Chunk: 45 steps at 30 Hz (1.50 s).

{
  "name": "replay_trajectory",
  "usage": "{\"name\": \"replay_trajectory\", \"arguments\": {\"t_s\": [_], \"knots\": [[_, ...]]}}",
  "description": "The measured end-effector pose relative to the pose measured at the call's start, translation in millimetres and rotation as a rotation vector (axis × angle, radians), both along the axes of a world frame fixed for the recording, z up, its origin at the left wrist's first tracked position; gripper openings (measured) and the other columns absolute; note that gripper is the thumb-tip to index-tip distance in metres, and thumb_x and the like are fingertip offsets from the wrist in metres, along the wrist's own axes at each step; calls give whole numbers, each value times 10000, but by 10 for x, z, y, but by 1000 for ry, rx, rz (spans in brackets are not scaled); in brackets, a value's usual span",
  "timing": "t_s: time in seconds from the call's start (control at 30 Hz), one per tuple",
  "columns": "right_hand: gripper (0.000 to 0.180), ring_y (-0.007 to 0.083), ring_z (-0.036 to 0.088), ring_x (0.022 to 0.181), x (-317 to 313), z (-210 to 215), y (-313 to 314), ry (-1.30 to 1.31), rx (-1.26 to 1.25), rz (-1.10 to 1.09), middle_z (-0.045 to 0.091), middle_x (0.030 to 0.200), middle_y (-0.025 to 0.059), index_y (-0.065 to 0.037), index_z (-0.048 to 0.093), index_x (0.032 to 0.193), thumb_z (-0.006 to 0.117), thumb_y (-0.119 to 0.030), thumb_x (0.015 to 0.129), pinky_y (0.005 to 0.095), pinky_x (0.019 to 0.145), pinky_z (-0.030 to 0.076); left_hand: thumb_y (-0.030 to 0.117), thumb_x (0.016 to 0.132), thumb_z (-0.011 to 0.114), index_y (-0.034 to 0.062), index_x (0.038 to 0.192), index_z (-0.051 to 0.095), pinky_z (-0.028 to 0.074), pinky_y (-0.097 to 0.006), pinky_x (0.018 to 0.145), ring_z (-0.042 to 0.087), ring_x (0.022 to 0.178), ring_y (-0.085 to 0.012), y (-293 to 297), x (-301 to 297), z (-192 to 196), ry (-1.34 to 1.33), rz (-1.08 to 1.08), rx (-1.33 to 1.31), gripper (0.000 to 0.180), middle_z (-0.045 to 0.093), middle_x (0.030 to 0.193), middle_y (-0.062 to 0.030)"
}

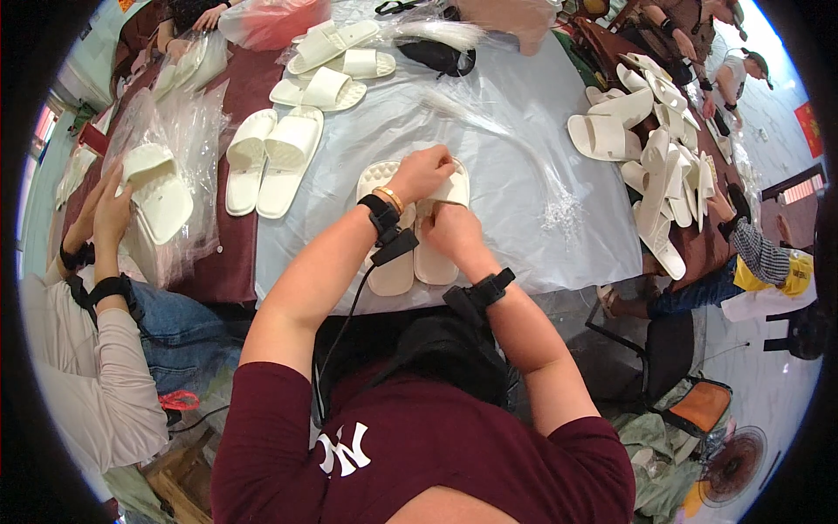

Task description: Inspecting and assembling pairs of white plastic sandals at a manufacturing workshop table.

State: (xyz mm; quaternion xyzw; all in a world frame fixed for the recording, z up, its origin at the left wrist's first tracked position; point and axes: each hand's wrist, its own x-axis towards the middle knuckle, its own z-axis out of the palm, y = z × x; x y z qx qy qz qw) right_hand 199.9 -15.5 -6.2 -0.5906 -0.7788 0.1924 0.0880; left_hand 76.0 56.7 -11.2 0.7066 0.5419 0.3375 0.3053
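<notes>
A pair of pale slippers lies side by side at the table's near edge, toes away from me: the left slipper [391, 272] and the right slipper [436, 265]. My left hand [425, 175] reaches across to the strap of the right slipper, its fingers bent and pressed together. Anything small between those fingertips is hidden. Just below, my right hand [451, 229] is closed at the same strap's near edge, with its fingertips out of sight. Both hands nearly touch. Beyond them lies a fanned bundle of clear thin plastic strands [515, 144].
Another slipper pair [274, 162] lies left, with more slippers [336, 65] stacked behind. Slippers [668, 157] heap on the right table. At left a co-worker's hands [112, 210] hold a slipper [157, 192] near clear plastic bags [196, 131]. A black pouch [439, 56] lies far back.
</notes>
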Motion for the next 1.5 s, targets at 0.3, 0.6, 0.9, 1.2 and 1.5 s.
{"name": "replay_trajectory", "arguments": {"t_s": [0.3, 0.6, 0.9, 1.2, 1.5], "knots": [[181, 346, 643, 786, 17, -11, -8, -3, -13, 20, 675, 835, 143, -92, 658, 898, 580, -235, 820, 455, 664, 506, 234, 812, 600, 42, 884, 649, 485, -417, 751, 629, 844, -338, 40, 213, -68, -3, -43, 25, 211, 664, 880, -166], [200, 372, 637, 731, 19, 72, -173, 109, 24, -11, 654, 775, 187, -28, 638, 811, 554, -210, 817, 469, 634, 508, 193, 808, 640, -17, 883, 625, 476, -343, 748, 602, 832, -261, -15, 153, -78, -124, -27, 12, 223, 623, 912, -142], [195, 300, 630, 750, 278, 22, -193, 746, 335, -67, 634, 828, 160, -24, 611, 1011, 582, -84, 828, 379, 645, 496, 178, 830, 639, -5, 895, 635, 475, -297, 724, 606, 824, -178, -270, -286, 83, -438, 129, -70, 194, 642, 873, -91], [299, 258, 651, 867, -116, -94, 774, 932, 110, 80, 668, 961, 141, -3, 594, 1120, 539, -60, 832, 325, 784, 508, 142, 890, 609, 25, 942, 611, 407, -197, 687, 510, 770, -51, -399, -316, 21, -715, 72, -234, 128, 593, 863, 17], [232, 146, 632, 778, -173, -94, 619, 816, 45, 125, 678, 921, 92, -7, 630, 1063, 575, -61, 845, 272, 700, 502, 125, 889, 598, 5, 907, 617, 425, -211, 675, 521, 741, -60, -448, -340, -80, -869, 162, -188, 124, 599, 821, 8]]}}
